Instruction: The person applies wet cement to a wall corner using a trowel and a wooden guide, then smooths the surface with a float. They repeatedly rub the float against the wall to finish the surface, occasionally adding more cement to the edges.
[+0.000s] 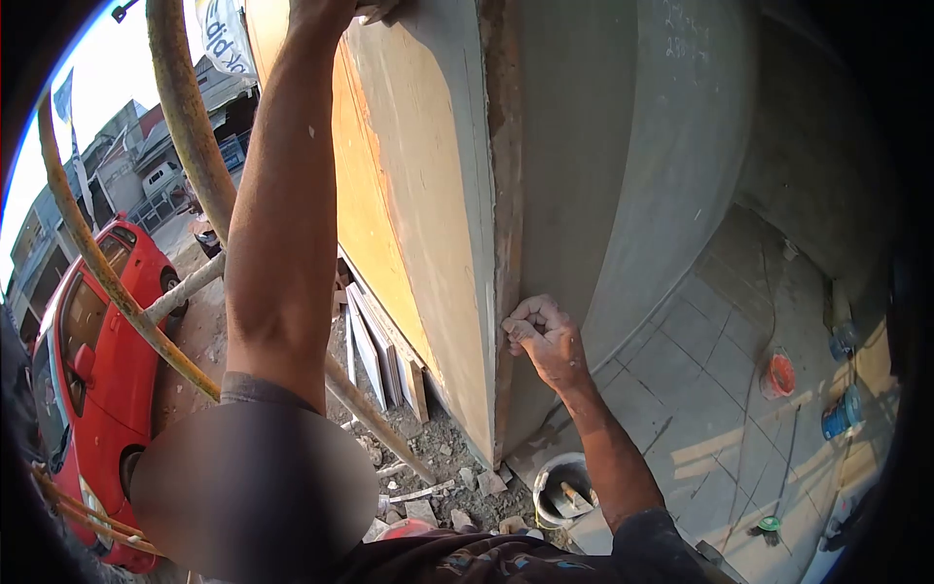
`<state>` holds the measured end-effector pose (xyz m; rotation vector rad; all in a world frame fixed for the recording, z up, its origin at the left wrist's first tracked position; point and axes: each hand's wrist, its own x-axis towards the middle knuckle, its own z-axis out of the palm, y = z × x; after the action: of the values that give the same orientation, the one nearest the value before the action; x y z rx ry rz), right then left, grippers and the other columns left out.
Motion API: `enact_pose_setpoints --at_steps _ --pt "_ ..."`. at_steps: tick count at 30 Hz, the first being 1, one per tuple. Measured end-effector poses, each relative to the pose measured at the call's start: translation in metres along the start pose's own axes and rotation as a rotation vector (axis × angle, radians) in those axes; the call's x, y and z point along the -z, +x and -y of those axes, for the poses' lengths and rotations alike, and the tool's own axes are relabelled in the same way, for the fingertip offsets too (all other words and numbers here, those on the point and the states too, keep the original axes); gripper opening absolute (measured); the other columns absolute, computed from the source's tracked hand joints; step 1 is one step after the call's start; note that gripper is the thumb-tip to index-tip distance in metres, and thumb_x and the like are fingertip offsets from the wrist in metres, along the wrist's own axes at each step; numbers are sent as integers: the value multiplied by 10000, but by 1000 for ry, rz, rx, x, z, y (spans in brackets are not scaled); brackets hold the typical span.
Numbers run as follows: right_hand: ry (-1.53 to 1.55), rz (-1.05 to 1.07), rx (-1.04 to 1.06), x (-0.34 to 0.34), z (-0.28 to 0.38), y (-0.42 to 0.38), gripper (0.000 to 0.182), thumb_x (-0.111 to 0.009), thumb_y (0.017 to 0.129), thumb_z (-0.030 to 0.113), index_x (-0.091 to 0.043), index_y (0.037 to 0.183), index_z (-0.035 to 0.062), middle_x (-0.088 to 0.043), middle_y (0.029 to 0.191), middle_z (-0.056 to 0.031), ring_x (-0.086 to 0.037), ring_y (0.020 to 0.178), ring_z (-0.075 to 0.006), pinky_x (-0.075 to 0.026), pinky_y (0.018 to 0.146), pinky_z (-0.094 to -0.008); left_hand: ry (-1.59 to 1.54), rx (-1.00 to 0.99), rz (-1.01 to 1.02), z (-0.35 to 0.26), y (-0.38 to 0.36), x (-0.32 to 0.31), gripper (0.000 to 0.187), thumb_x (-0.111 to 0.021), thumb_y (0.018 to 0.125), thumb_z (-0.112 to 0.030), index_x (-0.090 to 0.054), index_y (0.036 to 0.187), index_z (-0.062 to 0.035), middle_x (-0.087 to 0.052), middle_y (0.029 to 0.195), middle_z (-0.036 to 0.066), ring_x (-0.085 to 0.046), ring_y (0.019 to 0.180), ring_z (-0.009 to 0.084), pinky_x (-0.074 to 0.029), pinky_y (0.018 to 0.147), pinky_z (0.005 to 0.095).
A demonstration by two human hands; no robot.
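one grey wall [574,175] borders a tiled floor [681,355].

Two bare hands: one left hand [375,12] and one right hand [547,343]. One long brown wooden strip [505,195]. One round pale-rimmed bucket [541,498], one trowel with a flat blade [576,503], one small red-orange bucket [778,375], two bluish plastic containers [839,417]. One glossy red car [122,311]. One white banner with dark lettering [224,37]. Several thin leaning boards [375,341] (overlapping, so not exactly countable).
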<state>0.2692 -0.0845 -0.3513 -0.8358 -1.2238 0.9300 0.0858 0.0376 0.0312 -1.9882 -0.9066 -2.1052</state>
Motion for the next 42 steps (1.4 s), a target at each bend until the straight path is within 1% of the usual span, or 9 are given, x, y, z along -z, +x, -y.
enact_pose_setpoints --at_steps 2,3,5,12,16,26,30,39,42 --pt "-14 7 10 1 -1 -1 103 -681 922 52 -588 950 20 -589 696 -11 -524 610 -65 -429 548 -234 366 -392 120 71 -1 -12 518 -582 969 -412 -633 1083 91 -694 912 248 -685 883 342 -521 787 411" --pt "-45 9 19 1 0 -1 101 -681 921 51 -589 949 20 -588 696 -10 -523 609 -65 -427 546 -234 -73 67 -55 42 -66 -10 497 -568 983 -400 -633 1089 81 -696 936 237 -685 878 329 -520 775 407" --pt "-60 21 24 2 2 -2 99 -680 920 50 -591 947 21 -584 695 -7 -521 607 -64 -426 544 -234 -178 143 -25 71 -177 -13 383 -554 1020 -319 -632 1150 32 -651 849 81 -587 740 104 -479 661 276" --pt "-25 35 20 2 4 0 98 -678 922 53 -588 947 22 -575 689 2 -517 599 -65 -431 542 -237 -268 795 273 122 -572 6 394 -493 1054 -214 -421 1381 -8 -582 1066 65 -555 929 120 -468 822 282" --pt "24 34 11 2 0 2 93 -671 927 55 -585 946 24 -571 680 5 -514 595 -65 -429 543 -232 -386 743 165 107 -528 -1 376 -544 1028 -181 -456 1340 9 -512 976 50 -507 835 123 -455 750 287" --pt "16 30 10 1 -1 2 94 -677 921 48 -589 940 22 -578 688 9 -507 599 -57 -414 540 -225 125 -96 -256 78 -23 -21 542 -484 996 -424 -658 1096 79 -695 863 239 -686 786 326 -542 735 422" --pt "-21 29 30 2 2 0 89 -675 920 43 -592 940 21 -580 690 9 -506 602 -55 -410 536 -223 -52 74 -114 87 -104 -20 479 -581 990 -404 -628 1141 49 -697 927 180 -664 806 276 -514 740 393" --pt "17 39 44 2 -3 1 89 -670 926 40 -586 942 16 -584 679 6 -506 586 -58 -414 533 -227 -187 1019 184 124 -585 0 385 -529 1040 -268 -522 1259 49 -627 948 113 -594 833 169 -495 766 332" --pt "-4 32 51 2 -1 4 89 -668 926 37 -584 944 16 -583 674 3 -509 584 -59 -415 531 -229 -249 968 66 114 -589 -11 355 -527 1039 -247 -532 1239 47 -614 1029 128 -584 919 181 -479 833 325"
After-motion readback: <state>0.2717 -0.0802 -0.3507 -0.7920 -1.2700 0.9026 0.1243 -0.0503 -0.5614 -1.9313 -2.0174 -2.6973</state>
